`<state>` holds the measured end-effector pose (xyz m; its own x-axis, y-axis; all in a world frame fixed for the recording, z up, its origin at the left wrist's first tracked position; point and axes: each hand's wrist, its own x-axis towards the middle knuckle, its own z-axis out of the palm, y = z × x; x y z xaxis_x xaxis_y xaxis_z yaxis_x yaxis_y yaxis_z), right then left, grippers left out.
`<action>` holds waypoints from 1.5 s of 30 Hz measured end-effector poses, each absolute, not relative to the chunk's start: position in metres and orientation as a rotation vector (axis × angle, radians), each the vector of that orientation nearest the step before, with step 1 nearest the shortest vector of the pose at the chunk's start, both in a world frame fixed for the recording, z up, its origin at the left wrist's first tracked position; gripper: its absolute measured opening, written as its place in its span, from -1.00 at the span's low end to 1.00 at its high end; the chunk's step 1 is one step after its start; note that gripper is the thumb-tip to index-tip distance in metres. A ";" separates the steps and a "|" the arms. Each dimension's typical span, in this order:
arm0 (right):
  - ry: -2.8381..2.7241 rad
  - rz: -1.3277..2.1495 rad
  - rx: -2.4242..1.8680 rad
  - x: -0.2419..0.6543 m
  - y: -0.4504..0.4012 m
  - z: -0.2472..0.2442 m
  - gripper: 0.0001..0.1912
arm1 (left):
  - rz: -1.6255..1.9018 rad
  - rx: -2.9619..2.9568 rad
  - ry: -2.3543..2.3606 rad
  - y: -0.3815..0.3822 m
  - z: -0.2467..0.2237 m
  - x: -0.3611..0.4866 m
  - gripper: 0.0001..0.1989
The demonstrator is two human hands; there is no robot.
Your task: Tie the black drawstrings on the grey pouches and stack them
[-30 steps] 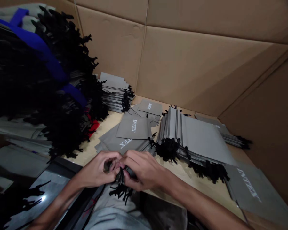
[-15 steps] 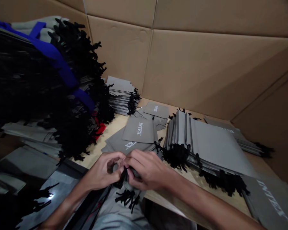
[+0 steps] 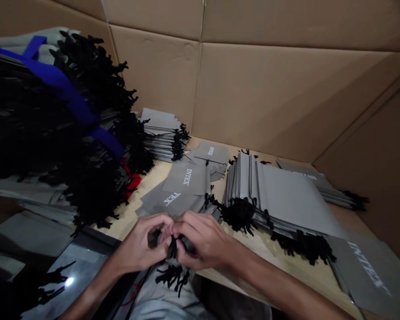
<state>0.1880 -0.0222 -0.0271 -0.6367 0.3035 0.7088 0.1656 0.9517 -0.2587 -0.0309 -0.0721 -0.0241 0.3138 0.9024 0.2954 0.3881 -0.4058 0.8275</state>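
Note:
My left hand (image 3: 142, 244) and my right hand (image 3: 202, 240) meet at the table's front edge, fingertips pinched together. Between them they grip a black drawstring cord (image 3: 174, 250); most of it is hidden by the fingers. Below, over my lap, hangs a bunch of black cord ends (image 3: 174, 278), and what they belong to is mostly covered. Just beyond my hands lie loose grey drawstring bags (image 3: 190, 180) with white INTEX lettering, overlapping one another.
A thick stack of grey bags (image 3: 290, 195) with black cords lies to the right, beside another INTEX bag (image 3: 376, 271). A smaller stack (image 3: 158, 138) stands at the back. On the left rises a large heap of black-corded bags tied with a blue strap (image 3: 66, 89). Cardboard walls (image 3: 270, 98) enclose the table.
The view has shifted slightly, so the bags and stacks appear a little further left. My hands stay together on the cord, with the fingertips slightly shifted.

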 end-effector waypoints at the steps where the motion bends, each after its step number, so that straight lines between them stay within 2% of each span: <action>1: -2.287 0.147 -0.317 0.190 -0.021 -0.026 -0.80 | 1.003 1.927 1.137 -0.072 -0.023 -0.031 -0.94; 8: -2.264 0.190 -0.325 0.197 -0.019 -0.020 -0.82 | 1.022 1.880 1.184 -0.078 -0.006 -0.032 -0.95; 13: -2.260 0.085 -0.295 0.195 -0.021 -0.027 -0.85 | 1.145 1.802 1.126 -0.081 -0.002 -0.033 -0.84; 18: -2.254 0.042 -0.287 0.194 -0.021 -0.028 -0.86 | 1.070 1.781 1.099 -0.082 -0.001 -0.037 -0.70; 22: -2.251 0.043 -0.265 0.196 -0.019 -0.024 -0.86 | 1.064 1.748 1.096 -0.082 -0.001 -0.038 -0.67; 37: -2.364 -0.216 -0.196 0.201 -0.012 -0.027 -0.85 | 0.900 1.652 1.109 -0.075 -0.002 -0.045 -0.71; 45: -2.336 -0.200 -0.186 0.201 -0.010 -0.026 -0.87 | 0.966 1.708 1.179 -0.074 0.003 -0.045 -0.74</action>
<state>0.2009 -0.0101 -0.0255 -0.6931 0.0733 0.7171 0.1943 0.9770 0.0879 -0.0451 -0.0739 0.0028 0.2648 0.9549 0.1342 0.3199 -0.2183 0.9220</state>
